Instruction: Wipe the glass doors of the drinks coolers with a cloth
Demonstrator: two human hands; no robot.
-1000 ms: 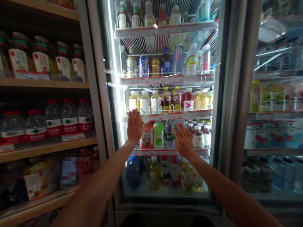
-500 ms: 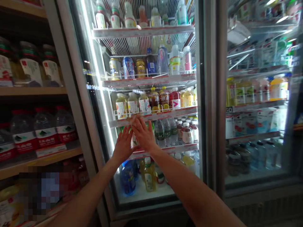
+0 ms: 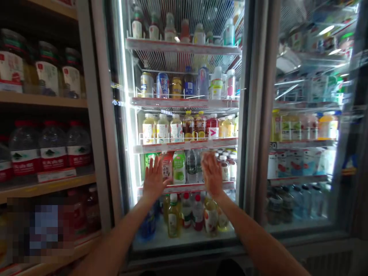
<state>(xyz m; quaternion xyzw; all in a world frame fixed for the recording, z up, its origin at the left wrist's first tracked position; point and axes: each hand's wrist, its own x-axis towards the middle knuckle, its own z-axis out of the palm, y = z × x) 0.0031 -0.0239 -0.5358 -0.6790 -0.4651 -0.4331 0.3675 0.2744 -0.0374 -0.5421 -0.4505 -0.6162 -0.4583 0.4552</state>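
Note:
Both my hands are raised, palms forward, before the lit drinks fridge [image 3: 184, 102]. Fingers apart and empty, my left hand [image 3: 153, 180] covers part of a shelf beside a reddish drink [image 3: 166, 168] and a green drink [image 3: 179, 168]. To its right, my right hand [image 3: 212, 176] is slightly blurred, its fingers stretched upward with nothing in them. Clear bottles [image 3: 192, 166] stand between the hands, partly behind the right one. Whether either palm touches the glass, I cannot tell.
Wooden shelves [image 3: 43, 99] on the left hold large bottles, among them red-capped water bottles [image 3: 53, 147]. A metal door frame [image 3: 263, 126] separates the fridge from a second glass-fronted cooler section [image 3: 301, 143]. Bottles [image 3: 198, 212] also stand on the fridge's bottom level.
My hands, close together and overlapping before, are now well apart, the right one having moved rightward. The view has shifted slightly, and the drinks between the hands now show.

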